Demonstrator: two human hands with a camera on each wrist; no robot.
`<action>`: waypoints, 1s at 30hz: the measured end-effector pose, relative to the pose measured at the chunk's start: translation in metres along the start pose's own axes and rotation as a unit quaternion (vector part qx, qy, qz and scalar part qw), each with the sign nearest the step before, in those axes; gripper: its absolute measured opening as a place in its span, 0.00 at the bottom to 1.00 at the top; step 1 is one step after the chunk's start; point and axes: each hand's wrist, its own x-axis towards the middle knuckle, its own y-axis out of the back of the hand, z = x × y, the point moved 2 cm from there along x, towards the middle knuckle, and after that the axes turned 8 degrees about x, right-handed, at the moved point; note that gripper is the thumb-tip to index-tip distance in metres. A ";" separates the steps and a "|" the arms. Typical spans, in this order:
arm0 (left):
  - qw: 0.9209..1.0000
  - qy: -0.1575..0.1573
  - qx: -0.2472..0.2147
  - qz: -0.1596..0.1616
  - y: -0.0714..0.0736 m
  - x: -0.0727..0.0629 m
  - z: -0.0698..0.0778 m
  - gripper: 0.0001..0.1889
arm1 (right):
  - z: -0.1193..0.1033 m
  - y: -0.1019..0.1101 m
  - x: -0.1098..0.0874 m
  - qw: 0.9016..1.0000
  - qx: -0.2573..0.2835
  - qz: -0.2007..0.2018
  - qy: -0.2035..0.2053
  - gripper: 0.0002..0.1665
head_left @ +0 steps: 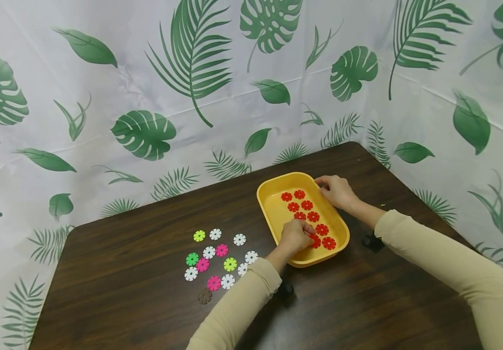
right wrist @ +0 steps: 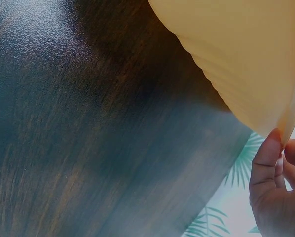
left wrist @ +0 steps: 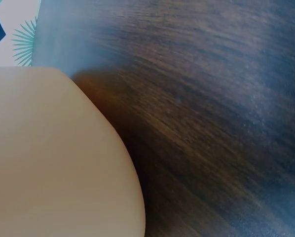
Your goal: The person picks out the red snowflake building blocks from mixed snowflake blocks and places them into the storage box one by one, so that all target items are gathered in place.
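Observation:
A yellow plastic tray [head_left: 273,214] stands on the table, turned at an angle. Red notched plastic discs [head_left: 306,204] lie in it in two neat columns. My left hand [head_left: 294,236] reaches over the tray's near left side, its curled fingertips pinching a red disc [head_left: 315,242] near the front end; the hand covers part of the left column. At the far right rim, my right hand [head_left: 336,190] grips the tray's edge between thumb and fingers. The right wrist view shows this pinch on the yellow wall [right wrist: 256,64] up close. The left wrist view shows no fingers.
Left of the tray, loose notched discs are scattered: white [head_left: 239,239], pink [head_left: 214,283], yellow-green [head_left: 199,236], a green one [head_left: 192,259] and a brown one [head_left: 205,296]. The dark wooden table [head_left: 115,272] meets leaf-printed cloth [head_left: 146,133] behind and at the right.

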 end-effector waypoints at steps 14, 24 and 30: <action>0.998 -0.030 0.054 0.018 -0.001 -0.002 0.001 0.07 | 0.001 -0.001 0.001 1.000 -0.001 0.000 -0.001 0.19; 0.998 -0.028 0.062 0.014 0.001 -0.003 0.001 0.08 | 0.000 0.000 0.000 1.000 -0.002 0.002 0.004 0.19; 0.997 -0.034 0.073 0.018 -0.001 -0.002 0.000 0.08 | 0.002 -0.001 0.000 1.000 -0.002 0.003 0.005 0.19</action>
